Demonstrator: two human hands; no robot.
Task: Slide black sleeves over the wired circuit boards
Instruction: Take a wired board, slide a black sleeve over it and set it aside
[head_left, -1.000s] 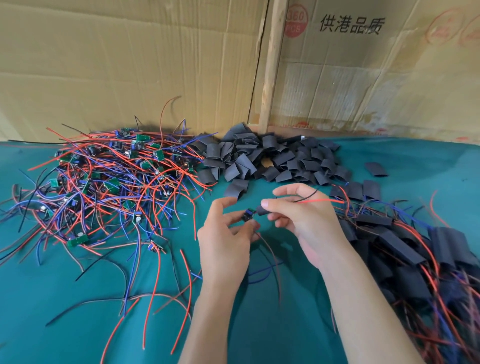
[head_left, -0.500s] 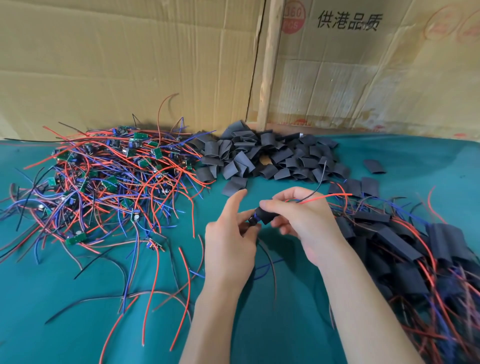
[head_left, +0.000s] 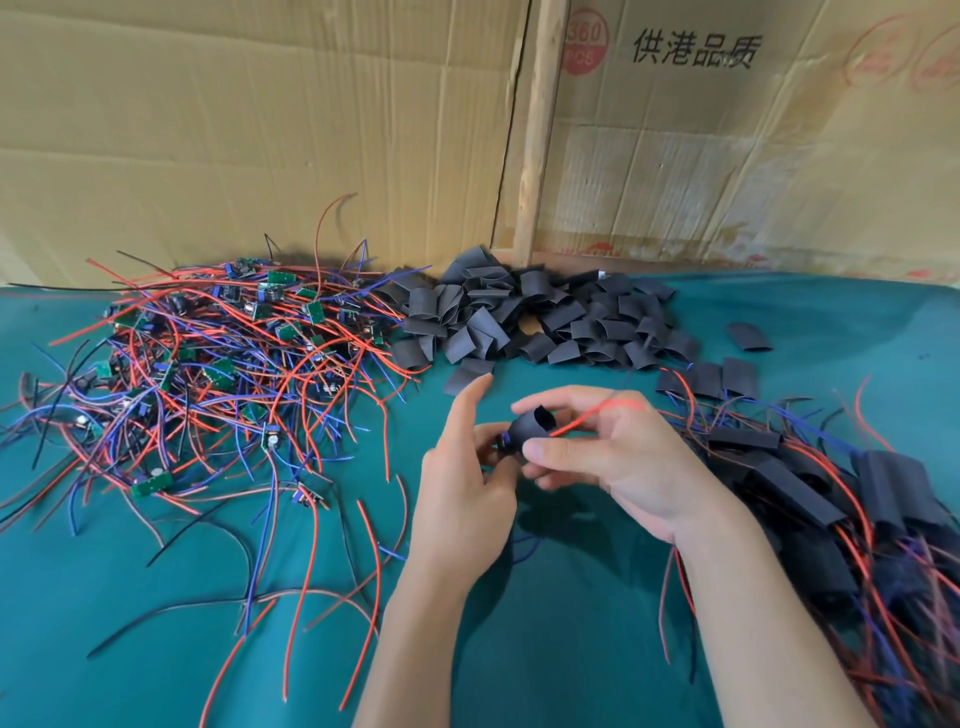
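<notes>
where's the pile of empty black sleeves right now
In the head view the sleeve pile lies at the back centre of the green table, against the cardboard wall, just right of the wired boards.

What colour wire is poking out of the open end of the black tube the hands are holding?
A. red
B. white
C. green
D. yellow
A: a red wire comes out of the open mouth of the black sleeve, which the right hand pinches while the left hand holds the other end.
</notes>
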